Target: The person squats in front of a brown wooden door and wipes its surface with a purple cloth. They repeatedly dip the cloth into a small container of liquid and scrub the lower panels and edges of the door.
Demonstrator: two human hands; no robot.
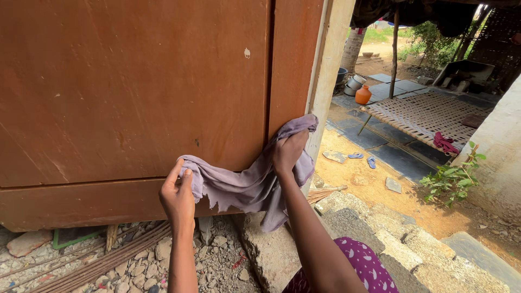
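We face a broad brown wooden door (135,81) that fills the left and middle of the view, its lower edge sitting just above a bed of loose stones (217,260). To the right of it stands a pale door frame (328,65), and beyond that, farther off, a woven cot (429,114) rests on dark paving slabs, with an orange pot (363,95) near its far left corner. A rough stone step (380,239) lies near us on the right, and a small green plant (453,176) grows against the white wall.

Against the lower part of the door we hold a faded purple cloth (244,184), ragged along its bottom edge and stretched between our two hands. Our left hand (178,198) pinches the cloth's left end between thumb and fingers, low on the door. Our right hand (287,152) is closed around a bunched part of the cloth, pressing it at the door's right edge, just beside the frame. A pair of blue sandals (363,158) lies on the ground beyond.
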